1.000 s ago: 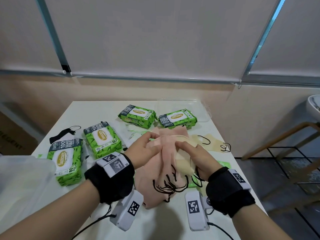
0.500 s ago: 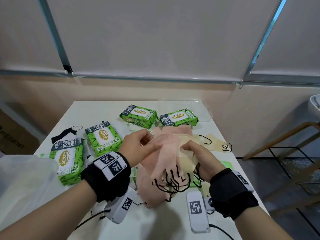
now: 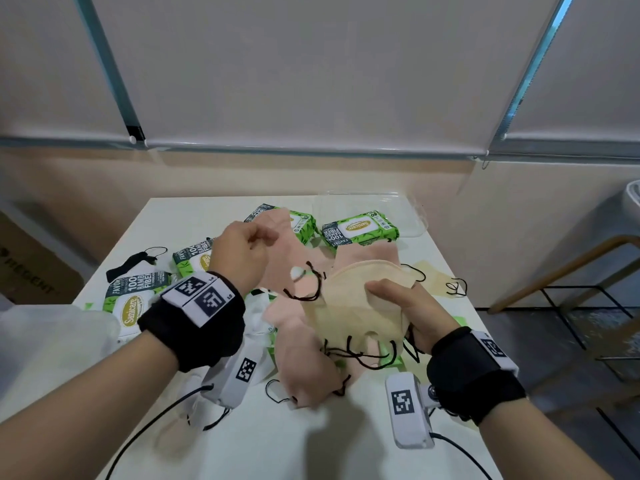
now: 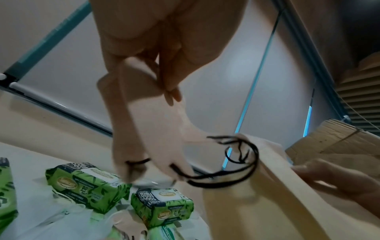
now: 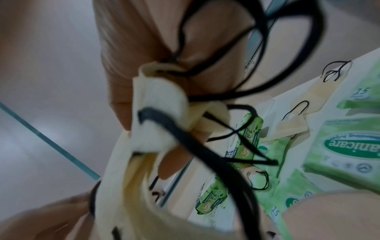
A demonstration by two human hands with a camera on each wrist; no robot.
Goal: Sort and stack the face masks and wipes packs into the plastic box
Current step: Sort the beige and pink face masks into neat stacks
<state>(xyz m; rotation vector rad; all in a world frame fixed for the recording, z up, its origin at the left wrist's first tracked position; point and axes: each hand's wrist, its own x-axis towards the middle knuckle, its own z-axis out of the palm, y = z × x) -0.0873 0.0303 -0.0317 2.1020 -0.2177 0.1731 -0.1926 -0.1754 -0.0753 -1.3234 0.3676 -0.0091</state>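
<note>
My left hand [image 3: 256, 242] pinches a pink face mask [image 3: 289, 252] and holds it above the table; the left wrist view shows the fingers [image 4: 168, 81] clamped on that pink mask [image 4: 144, 123], black ear loops dangling. My right hand [image 3: 382, 294] grips a bundle of beige masks [image 3: 349, 310], seen close in the right wrist view as beige masks [image 5: 158, 123] with black loops. More pink masks [image 3: 301, 362] lie beneath on the table. Green wipes packs [image 3: 360, 228] [image 3: 133, 301] [image 3: 192, 259] lie around. A clear plastic box [image 3: 52, 341] stands at near left.
A black mask [image 3: 133, 263] lies at the table's left edge and a beige mask [image 3: 436, 280] at its right edge. A clear plastic lid [image 3: 398, 207] sits at the far right corner. Pale green small wipes packs [image 5: 347, 146] lie under my right wrist. A wooden chair [image 3: 571, 268] stands at the right.
My left hand has pulled one pink mask up and away to the far left, off the bundle. The beige masks in my right hand now show on top.
</note>
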